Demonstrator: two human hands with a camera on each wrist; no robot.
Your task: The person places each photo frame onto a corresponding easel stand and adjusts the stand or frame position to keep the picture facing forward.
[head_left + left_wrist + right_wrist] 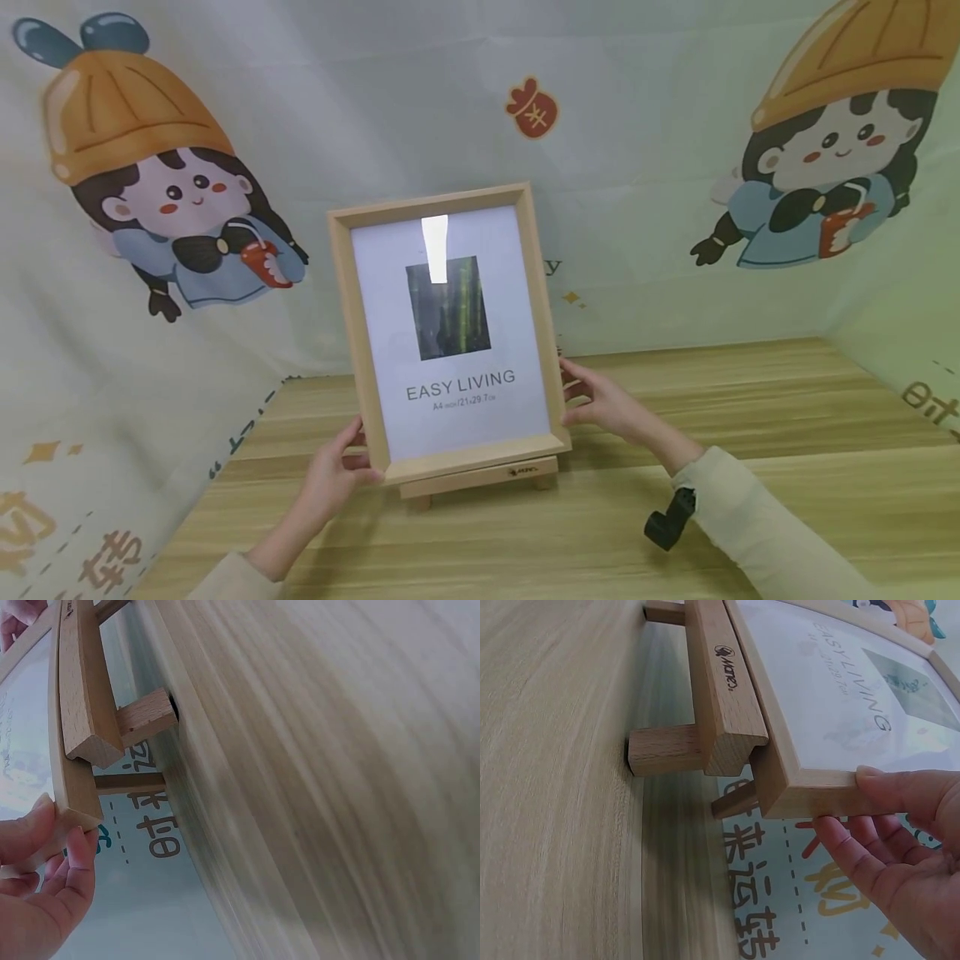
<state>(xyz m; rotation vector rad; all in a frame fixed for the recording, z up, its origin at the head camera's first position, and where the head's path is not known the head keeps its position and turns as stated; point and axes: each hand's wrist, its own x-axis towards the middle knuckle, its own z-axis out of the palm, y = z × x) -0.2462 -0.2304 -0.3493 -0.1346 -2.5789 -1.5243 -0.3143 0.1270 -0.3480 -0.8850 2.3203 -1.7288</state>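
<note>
A light wooden picture frame (546, 333) with a white "EASY LIVING" insert and a small bamboo picture stands on the ledge of a small wooden easel (480, 477), leaning back and slightly tilted. My left hand (341, 467) pinches the frame's lower left corner, thumb in front and fingers at the side and behind. Higher up on the opposite side, my right hand (603, 400) grips the frame's right edge. In the right wrist view the thumb lies on the front of the frame (780, 780), fingers curled behind. The easel's ledge (724, 697) bears a dark printed logo; its short legs rest on the table.
The wood-grain table (675, 400) spreads around the easel. Behind it hangs a pale printed cloth (420, 108) with cartoon figures, which also covers the sides. A black wrist device (670, 521) sits at the right sleeve.
</note>
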